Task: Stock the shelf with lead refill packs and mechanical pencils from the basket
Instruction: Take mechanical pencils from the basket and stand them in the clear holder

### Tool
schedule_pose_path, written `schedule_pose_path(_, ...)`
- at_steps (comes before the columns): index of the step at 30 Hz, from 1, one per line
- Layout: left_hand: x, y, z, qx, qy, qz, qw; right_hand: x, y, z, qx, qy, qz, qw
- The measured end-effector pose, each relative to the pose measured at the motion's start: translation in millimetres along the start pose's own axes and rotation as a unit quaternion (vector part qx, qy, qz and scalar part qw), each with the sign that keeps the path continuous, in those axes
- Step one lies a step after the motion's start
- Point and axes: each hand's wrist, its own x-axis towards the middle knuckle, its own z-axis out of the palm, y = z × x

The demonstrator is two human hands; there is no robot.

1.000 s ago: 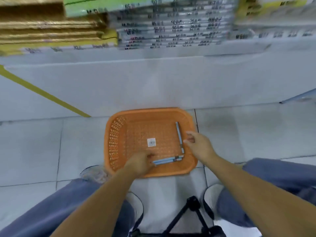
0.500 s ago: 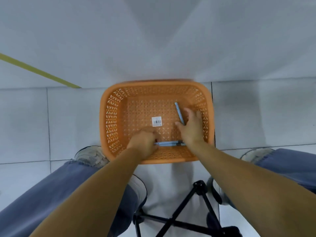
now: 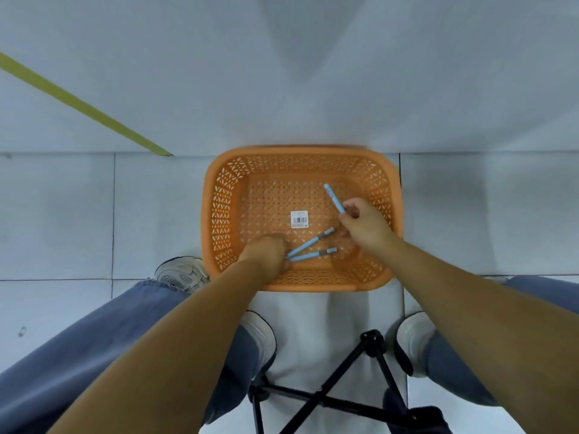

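Three light-blue mechanical pencils are inside the orange basket (image 3: 329,285). Two of them fan out from the left hand (image 3: 266,253), which sits at about 7 o'clock from the basket's middle, its fingers curled round their near ends. The upper pencil (image 3: 308,244) slants toward 2 o'clock and the lower pencil (image 3: 313,255) lies nearer 3 o'clock. Their grey tips are apart, and both seem to rest low over the perforated bottom. The third pencil (image 3: 332,197) is pinched at one end by the right hand (image 3: 365,225), at about 3 o'clock from the middle, and its free end points toward 11 o'clock. I cannot tell whether it is clear of the bottom.

A white barcode sticker (image 3: 299,219) marks the centre of the basket floor. The basket stands on pale floor tiles (image 3: 62,214), its far rim against a white panel (image 3: 282,73). A yellow stripe (image 3: 81,104) runs across that panel at 10 o'clock. At 6 o'clock, between the person's jeans-clad legs (image 3: 94,339), stands a black tripod (image 3: 316,399), and a grey sneaker (image 3: 181,274) sits at 8 o'clock just beside the basket.
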Motion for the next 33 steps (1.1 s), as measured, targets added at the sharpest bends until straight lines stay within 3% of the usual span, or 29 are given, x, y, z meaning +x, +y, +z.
schedule_pose_path(5, -25.3, -1.0, -7.0, -0.081, -0.013, -0.018, 0.996, -31.8, -9.1, -31.5, 0.018, -0.035, -0.043, 0.998)
schedule_pose_path(8, -50.1, 5.3, -21.2, -0.2, 0.016, -0.044, 0.979, -53.0, -19.4, -57.2, -0.014, -0.063, -0.075, 0.995)
schedule_pose_path(11, -81.0, 23.8, -49.7, -0.418, 0.074, -0.041, 0.905, -74.2, -36.6, -85.3, -0.028, -0.085, -0.088, 0.992)
schedule_pose_path(13, -103.8, 42.0, -75.4, -0.486, 0.105, -0.008, 0.867, -90.1, -53.8, -100.2, -0.069, -0.096, -0.116, 0.986)
schedule_pose_path(18, -166.0, 92.4, -134.8, -0.502, 0.132, 0.089, 0.85, -139.5, -118.6, -127.0, -0.042, -0.084, -0.236, 0.967)
schedule_pose_path(23, -225.5, 126.7, -183.6, -0.444, 0.196, 0.142, 0.863, -199.0, -175.1, -162.5, 0.058, -0.017, -0.321, 0.945)
schedule_pose_path(27, -266.6, 151.7, -216.0, -0.434, 0.221, 0.184, 0.854, -244.2, -207.6, -186.8, 0.228, 0.001, -0.375, 0.898)
schedule_pose_path(30, -292.9, 167.1, -236.8, -0.44, 0.24, 0.209, 0.84, -273.7, -228.4, -199.6, 0.237, 0.032, -0.423, 0.874)
schedule_pose_path(33, -312.2, 177.5, -258.6, -0.412, 0.314, 0.224, 0.826, -301.4, -254.5, -220.5, 0.219, 0.11, -0.486, 0.839)
